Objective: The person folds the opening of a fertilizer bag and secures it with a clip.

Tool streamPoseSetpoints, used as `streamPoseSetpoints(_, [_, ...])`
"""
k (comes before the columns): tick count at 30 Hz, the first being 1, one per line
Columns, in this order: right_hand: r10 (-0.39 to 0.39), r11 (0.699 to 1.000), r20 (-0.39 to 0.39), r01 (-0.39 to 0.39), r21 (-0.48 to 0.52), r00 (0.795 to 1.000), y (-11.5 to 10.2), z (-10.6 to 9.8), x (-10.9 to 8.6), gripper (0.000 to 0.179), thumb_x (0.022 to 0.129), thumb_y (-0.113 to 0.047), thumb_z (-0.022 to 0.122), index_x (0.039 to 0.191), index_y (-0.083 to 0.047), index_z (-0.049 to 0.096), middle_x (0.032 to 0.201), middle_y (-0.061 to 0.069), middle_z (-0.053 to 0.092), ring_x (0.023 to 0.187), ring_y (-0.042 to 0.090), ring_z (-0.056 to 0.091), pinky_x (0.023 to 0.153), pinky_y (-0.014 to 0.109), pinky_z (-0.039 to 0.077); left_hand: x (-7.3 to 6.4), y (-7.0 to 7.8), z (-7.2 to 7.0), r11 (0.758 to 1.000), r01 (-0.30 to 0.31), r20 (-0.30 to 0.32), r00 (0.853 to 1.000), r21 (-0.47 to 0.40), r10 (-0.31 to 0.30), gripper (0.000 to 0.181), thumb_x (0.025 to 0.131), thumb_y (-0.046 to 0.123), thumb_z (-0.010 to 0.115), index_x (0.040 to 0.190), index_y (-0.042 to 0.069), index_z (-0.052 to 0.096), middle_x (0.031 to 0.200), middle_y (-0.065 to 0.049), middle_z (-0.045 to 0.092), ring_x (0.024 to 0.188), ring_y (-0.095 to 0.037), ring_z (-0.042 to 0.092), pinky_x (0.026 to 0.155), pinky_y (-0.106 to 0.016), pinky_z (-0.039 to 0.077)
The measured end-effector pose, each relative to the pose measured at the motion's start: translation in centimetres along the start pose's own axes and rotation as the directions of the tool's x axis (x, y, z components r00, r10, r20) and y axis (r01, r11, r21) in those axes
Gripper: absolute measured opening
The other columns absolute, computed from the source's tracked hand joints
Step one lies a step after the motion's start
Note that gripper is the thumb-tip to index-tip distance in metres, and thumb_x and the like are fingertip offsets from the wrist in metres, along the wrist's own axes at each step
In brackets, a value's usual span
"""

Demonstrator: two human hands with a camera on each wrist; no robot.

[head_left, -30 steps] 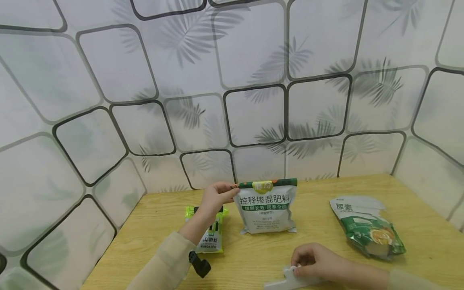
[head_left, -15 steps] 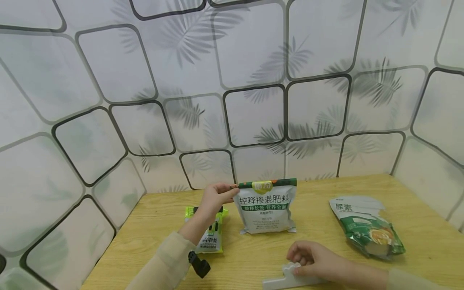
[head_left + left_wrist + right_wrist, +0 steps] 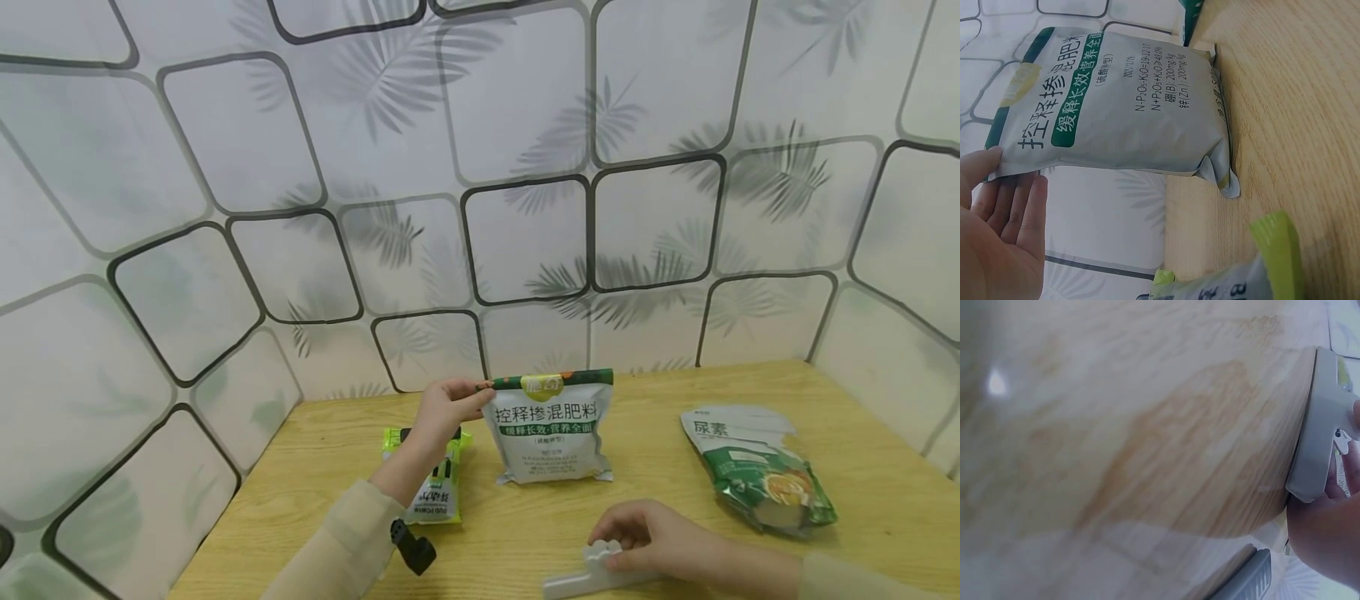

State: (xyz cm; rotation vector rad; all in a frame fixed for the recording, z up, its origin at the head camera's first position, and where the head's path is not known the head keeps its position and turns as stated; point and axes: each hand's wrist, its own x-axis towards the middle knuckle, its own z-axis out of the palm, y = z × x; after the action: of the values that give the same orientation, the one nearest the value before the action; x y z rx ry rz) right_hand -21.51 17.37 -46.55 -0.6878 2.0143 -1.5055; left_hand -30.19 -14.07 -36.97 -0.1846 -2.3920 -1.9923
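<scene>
A white fertilizer bag [image 3: 551,446] stands upright on the table, its green top edge folded over. My left hand [image 3: 444,410] pinches the upper left corner of this fold; the left wrist view shows the thumb in front and the other fingers behind. Low in the head view, my right hand [image 3: 651,537] grips a long pale bag clip [image 3: 570,586] by its scalloped handle, in front of the bag and apart from it. From the right wrist, the same clip [image 3: 1316,431] shows its long grey bar, close over the wood.
A green and white bag [image 3: 772,479] lies at the right. Behind my left forearm lies a smaller lime-edged bag [image 3: 442,492]. A small black device [image 3: 412,547] sits beside my left sleeve. Another grey ridged piece [image 3: 1244,578] shows low in the right wrist view.
My right hand has shifted slightly left and turned the clip a little, so its scalloped handle edge shows more. The left hand and the fertilizer bag stay in place.
</scene>
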Motion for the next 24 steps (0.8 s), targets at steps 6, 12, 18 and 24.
streamPoseSetpoints(6, [0.013, 1.000, 0.045, -0.014, 0.009, 0.999, 5.0, -1.9, 1.7, 0.026, 0.097, -0.022, 0.078, 0.121, -0.011, 0.076, 0.107, -0.006, 0.075, 0.087, 0.005, 0.063, 0.075, 0.017, 0.055, 0.1, -0.2, -0.1, 1.000, -0.007, 0.003, 1.000, 0.003, 0.007, 0.014, 0.100, 0.012, 0.075, 0.103, -0.001, 0.080, 0.111, -0.006, 0.077, 0.099, -0.015, 0.071, 0.090, -0.038, 0.066])
streamPoseSetpoints(12, [0.034, 0.998, -0.017, -0.035, -0.049, 0.999, 3.1, -1.2, 0.9, 0.025, 0.095, -0.017, 0.081, 0.118, -0.007, 0.077, 0.106, -0.004, 0.076, 0.088, 0.008, 0.064, 0.075, 0.018, 0.056, 0.0, -0.2, -0.1, 1.000, -0.007, 0.003, 1.000, -0.001, 0.007, 0.014, 0.099, 0.011, 0.075, 0.104, -0.001, 0.080, 0.107, -0.005, 0.077, 0.095, -0.013, 0.071, 0.091, -0.040, 0.066])
streamPoseSetpoints(18, [0.073, 0.995, -0.066, -0.077, -0.065, 0.995, -1.1, 0.0, -0.2, 0.022, 0.093, -0.011, 0.080, 0.112, -0.001, 0.076, 0.100, -0.003, 0.074, 0.087, 0.013, 0.061, 0.074, 0.017, 0.052, -0.1, -0.2, -0.2, 1.000, -0.008, 0.012, 1.000, -0.007, 0.008, 0.014, 0.100, 0.011, 0.075, 0.104, -0.001, 0.080, 0.106, -0.004, 0.077, 0.094, -0.012, 0.070, 0.096, -0.047, 0.065])
streamPoseSetpoints(24, [0.039, 0.997, -0.082, -0.045, -0.068, 0.996, -1.7, 0.2, -0.3, 0.024, 0.094, -0.005, 0.076, 0.112, 0.010, 0.072, 0.100, 0.003, 0.073, 0.084, 0.009, 0.060, 0.071, 0.016, 0.050, -0.1, -0.1, -0.1, 1.000, -0.003, 0.011, 1.000, -0.017, 0.003, 0.012, 0.100, 0.010, 0.075, 0.103, 0.000, 0.080, 0.108, -0.005, 0.078, 0.092, -0.010, 0.071, 0.093, -0.042, 0.066])
